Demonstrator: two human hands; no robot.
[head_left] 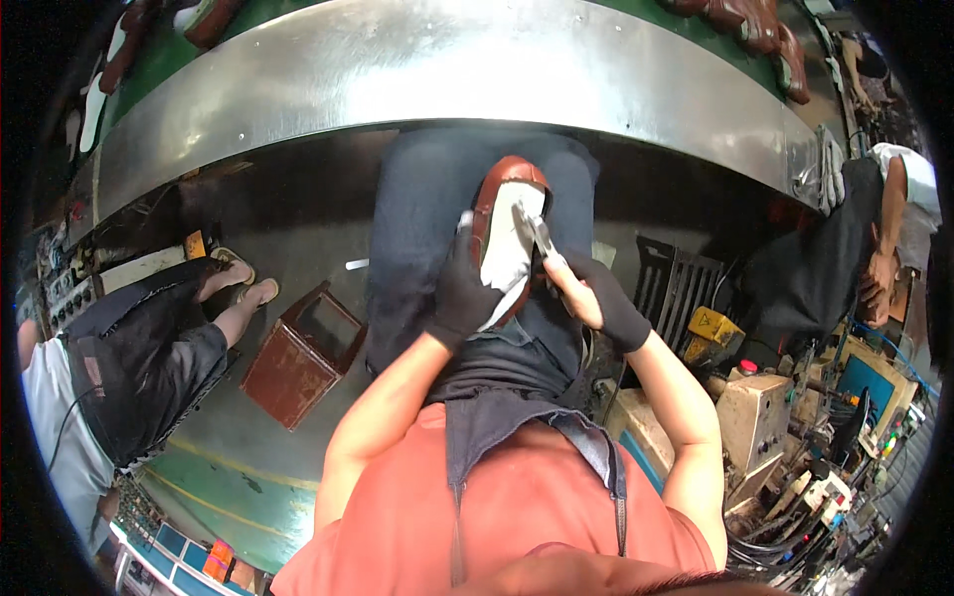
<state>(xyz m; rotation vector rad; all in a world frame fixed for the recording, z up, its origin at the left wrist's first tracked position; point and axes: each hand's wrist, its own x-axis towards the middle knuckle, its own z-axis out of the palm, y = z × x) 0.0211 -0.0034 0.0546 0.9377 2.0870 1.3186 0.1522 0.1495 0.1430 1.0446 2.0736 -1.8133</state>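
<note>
Brown-and-white leather shoe on dark cloth-covered lap, toe toward 12 o'clock. Dark-gloved left hand grips its 8 o'clock side; right hand grasps silver metal tool, 3 o'clock. Lap shifting could make tool slip, scuff leather.

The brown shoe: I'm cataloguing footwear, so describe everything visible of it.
The shoe has a glossy reddish-brown, leather-looking upper bordering a long whitish face turned up; sole or insole, I cannot tell. Its rounded toe points toward the picture's top. Over the lap, the left hand grips its left side; the right hand holds a metal tool at that face.
</note>
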